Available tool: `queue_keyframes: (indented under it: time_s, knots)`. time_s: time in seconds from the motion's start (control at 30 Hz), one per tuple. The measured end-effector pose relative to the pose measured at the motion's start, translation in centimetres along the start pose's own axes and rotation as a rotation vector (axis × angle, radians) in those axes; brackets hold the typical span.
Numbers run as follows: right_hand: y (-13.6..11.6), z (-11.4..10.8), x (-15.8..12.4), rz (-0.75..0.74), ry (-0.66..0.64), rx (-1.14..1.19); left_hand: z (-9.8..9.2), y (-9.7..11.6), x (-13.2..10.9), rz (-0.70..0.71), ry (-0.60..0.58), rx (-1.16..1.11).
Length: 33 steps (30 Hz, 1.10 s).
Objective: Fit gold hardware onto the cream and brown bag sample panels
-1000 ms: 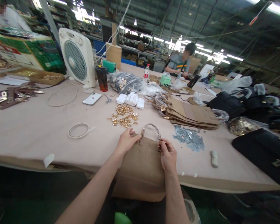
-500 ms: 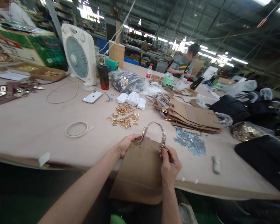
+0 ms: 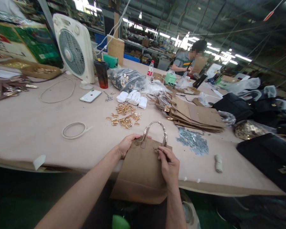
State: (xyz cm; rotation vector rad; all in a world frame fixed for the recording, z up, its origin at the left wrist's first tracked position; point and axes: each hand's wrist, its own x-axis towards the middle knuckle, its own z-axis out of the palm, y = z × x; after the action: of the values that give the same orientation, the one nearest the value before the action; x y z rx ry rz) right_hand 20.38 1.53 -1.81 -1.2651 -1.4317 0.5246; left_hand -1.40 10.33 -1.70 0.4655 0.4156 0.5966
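Note:
A brown bag panel (image 3: 139, 168) leans at the table's front edge, tilted toward me. A curved handle (image 3: 157, 123) in clear wrap is attached at its top. My left hand (image 3: 127, 145) grips the panel's upper left edge, thumb along the top, other fingers hidden behind. Between the thumb and fingertips of my right hand (image 3: 169, 163) is a small gold buckle (image 3: 156, 149), in front of the panel just below the handle's right end. Whether the buckle touches the panel I cannot tell.
Gold buckles (image 3: 125, 116) lie piled beyond the panel, and grey metal pieces (image 3: 193, 140) to its right. A tape roll (image 3: 73, 130), phone (image 3: 90, 96), fan (image 3: 73, 51) and stacked brown panels (image 3: 197, 116) stand around. A co-worker (image 3: 184, 62) sits across the table.
My right hand has moved the gold buckle left, away from the handle's right end, to the panel's face. My left hand keeps its grip. The view has shifted slightly.

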Motion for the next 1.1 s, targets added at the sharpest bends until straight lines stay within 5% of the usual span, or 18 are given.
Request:
queue_keyframes:
  time_s: [0.8,1.1]
  knots:
    - [-0.44,0.63,0.12,-0.129,-0.024,-0.168,-0.24,0.06,0.05,0.001,-0.028,-0.016]
    - [-0.01,0.7,0.66,-0.284,-0.066,-0.276,-0.73,-0.09,0.09,0.0,-0.052,-0.02]
